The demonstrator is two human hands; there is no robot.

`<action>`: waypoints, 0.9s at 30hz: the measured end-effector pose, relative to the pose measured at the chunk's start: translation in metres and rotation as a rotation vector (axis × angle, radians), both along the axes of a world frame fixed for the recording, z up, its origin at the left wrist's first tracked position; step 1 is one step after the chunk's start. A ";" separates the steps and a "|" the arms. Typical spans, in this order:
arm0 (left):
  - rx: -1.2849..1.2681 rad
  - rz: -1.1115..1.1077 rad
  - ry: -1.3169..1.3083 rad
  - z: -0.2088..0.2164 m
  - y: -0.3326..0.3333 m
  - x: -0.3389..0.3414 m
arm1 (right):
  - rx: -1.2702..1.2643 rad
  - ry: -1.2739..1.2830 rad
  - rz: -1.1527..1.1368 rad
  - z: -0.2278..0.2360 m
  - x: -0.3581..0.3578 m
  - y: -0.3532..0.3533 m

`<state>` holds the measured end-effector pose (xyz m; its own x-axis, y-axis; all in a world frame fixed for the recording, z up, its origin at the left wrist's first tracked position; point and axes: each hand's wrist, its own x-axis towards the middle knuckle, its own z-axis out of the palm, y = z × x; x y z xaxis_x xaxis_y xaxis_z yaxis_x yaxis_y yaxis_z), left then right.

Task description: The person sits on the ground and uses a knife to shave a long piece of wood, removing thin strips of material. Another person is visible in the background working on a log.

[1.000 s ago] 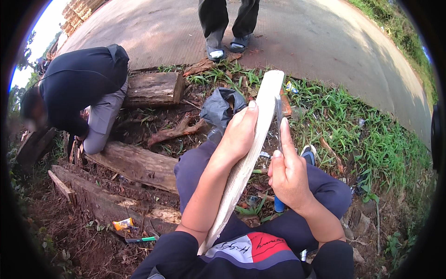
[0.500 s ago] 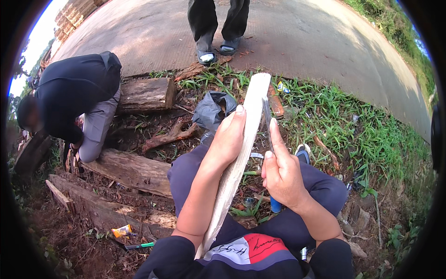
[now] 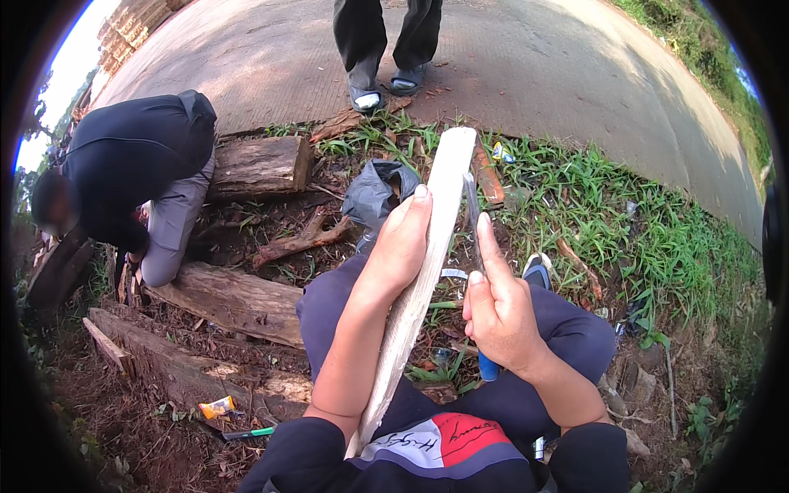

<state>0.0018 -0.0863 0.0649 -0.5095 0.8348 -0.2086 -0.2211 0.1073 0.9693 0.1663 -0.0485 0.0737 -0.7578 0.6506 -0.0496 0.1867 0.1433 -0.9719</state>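
Note:
A long pale strip of wood (image 3: 446,185) slants from my chest up and away, its squared end toward the road. My left hand (image 3: 401,242) is closed around its left side, thumb lying along the top face. In my right hand (image 3: 503,316) is a knife with a slim dark blade (image 3: 472,209); the end of its blue handle (image 3: 488,367) shows below the fist. My index finger stretches along the blade. The blade's curved tip lies close against the wood's right edge; whether it touches, I cannot tell.
A person (image 3: 140,156) in dark clothes bends over at the left, beside rough logs (image 3: 238,304). Another person's legs (image 3: 359,41) stand on the road edge ahead. A black plastic bag (image 3: 374,193), a green-handled tool (image 3: 246,433) and a yellow wrapper (image 3: 217,407) lie on the ground.
The knife has turned slightly, so more of its curved tip shows, and its handle end sits a little lower. The wood's far end has shifted slightly left. Both grips are unchanged.

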 end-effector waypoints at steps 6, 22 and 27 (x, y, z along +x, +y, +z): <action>0.022 -0.017 -0.004 0.004 -0.003 0.001 | 0.006 0.032 -0.027 0.003 -0.011 0.005; 0.004 -0.097 -0.074 0.005 -0.008 -0.003 | -0.039 0.027 -0.025 0.008 -0.012 0.002; -0.012 -0.113 -0.060 0.003 -0.009 -0.004 | -0.019 0.032 -0.019 0.013 -0.013 0.009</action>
